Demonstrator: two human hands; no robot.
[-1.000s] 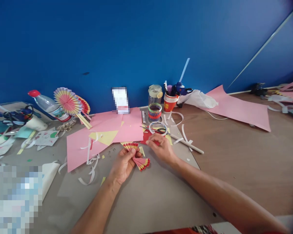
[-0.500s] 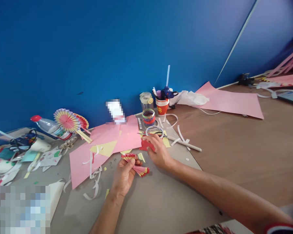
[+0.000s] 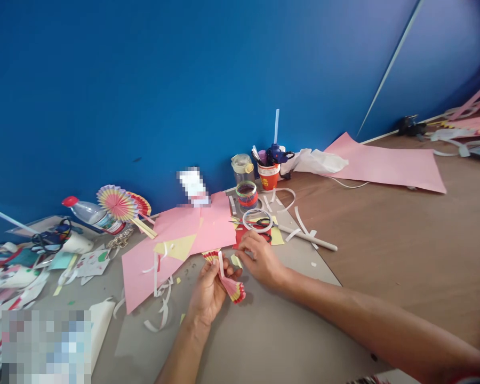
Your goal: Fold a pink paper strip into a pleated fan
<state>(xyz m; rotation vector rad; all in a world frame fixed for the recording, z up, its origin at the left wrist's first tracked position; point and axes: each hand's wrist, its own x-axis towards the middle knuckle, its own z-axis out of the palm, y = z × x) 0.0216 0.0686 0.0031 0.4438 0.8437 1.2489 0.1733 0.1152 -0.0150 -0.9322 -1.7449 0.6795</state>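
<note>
My left hand (image 3: 208, 290) is closed round a folded paper fan (image 3: 234, 288), pleated in pink, yellow and red and pinched at its middle. A narrow white strip (image 3: 221, 264) lies across the fan beside my thumb. My right hand (image 3: 262, 262) hovers just right of the fan, apart from it, with fingers bent and tips together. Whatever those fingertips might hold is too small to make out. Beyond this hand lie black-handled scissors (image 3: 260, 223), a white tape roll (image 3: 245, 220) and red paper (image 3: 242, 238).
Pink sheets (image 3: 218, 226) and curled white strips (image 3: 162, 314) lie to the left. Finished pleated fans (image 3: 118, 202) lean by a bottle (image 3: 88, 212). A red paper cup (image 3: 269, 178) of tools and a lidded jar (image 3: 242, 168) stand against the blue wall. A pale stick (image 3: 318, 241) lies right.
My right hand has drawn down and slightly left from the scissors, its fingers now closer together. The fan has tilted in my left hand, and a white strip now shows on it.
</note>
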